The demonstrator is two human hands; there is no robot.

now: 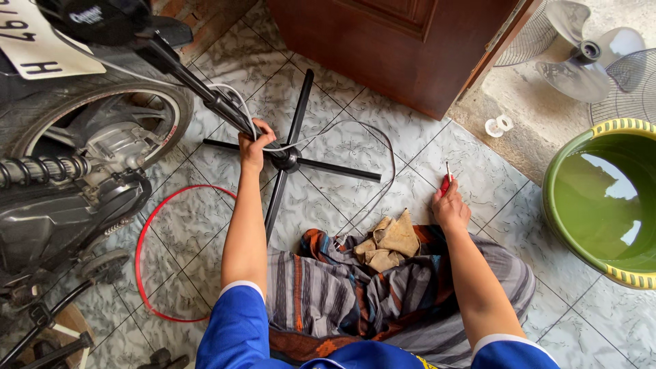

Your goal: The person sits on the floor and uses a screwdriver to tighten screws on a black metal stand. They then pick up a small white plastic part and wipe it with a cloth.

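My left hand (pixel 253 145) grips the black pole of a fan stand (pixel 205 92) together with its white cord (pixel 355 130), just above the cross-shaped black base (pixel 301 160) lying on the tiled floor. My right hand (pixel 449 205) holds a red-handled screwdriver (pixel 446 182), tip pointing up, close to the floor. A brown crumpled rag (pixel 389 240) lies on the striped cloth (pixel 355 287) over my lap, between both arms.
A motorcycle rear wheel (pixel 102 130) stands at the left. A red ring (pixel 147 260) lies on the tiles. A green basin of water (pixel 605 205) sits at the right. Fan blade (pixel 581 55), wire grilles and a wooden door (pixel 403 41) are at the top.
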